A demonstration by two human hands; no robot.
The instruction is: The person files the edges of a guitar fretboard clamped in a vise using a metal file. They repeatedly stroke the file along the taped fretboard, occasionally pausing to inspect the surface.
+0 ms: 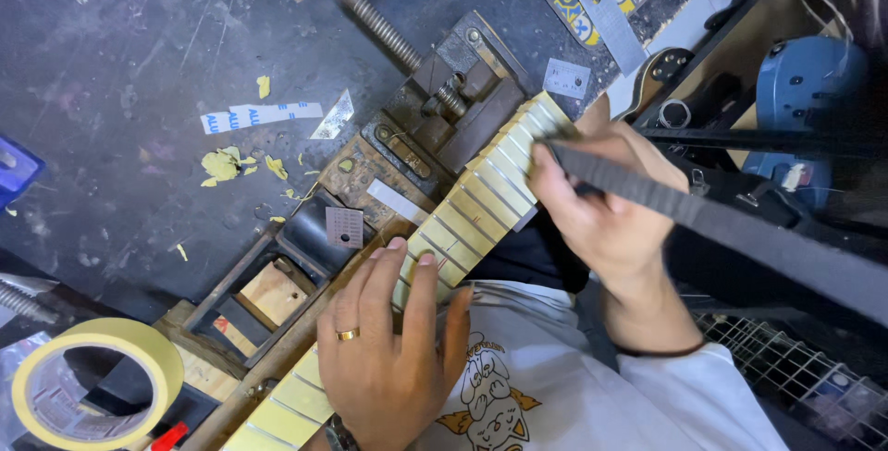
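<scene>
left hand (393, 354): flat and open, pressing on yellow-taped guitar neck (462, 215) | right hand (597, 201): closed around long dark flat file (731, 229) at neck's far end | dark desk (120, 62): yellow tape roll (92, 382)

One view only: a head-worn camera looks almost straight down from above the person's chest onto the workbench (111, 62), at close range. The left hand (393, 349) and right hand (601, 197) fill the lower centre of the frame. The fretboard (481, 201) runs diagonally from lower left to upper right. No second view shares the scene.
</scene>
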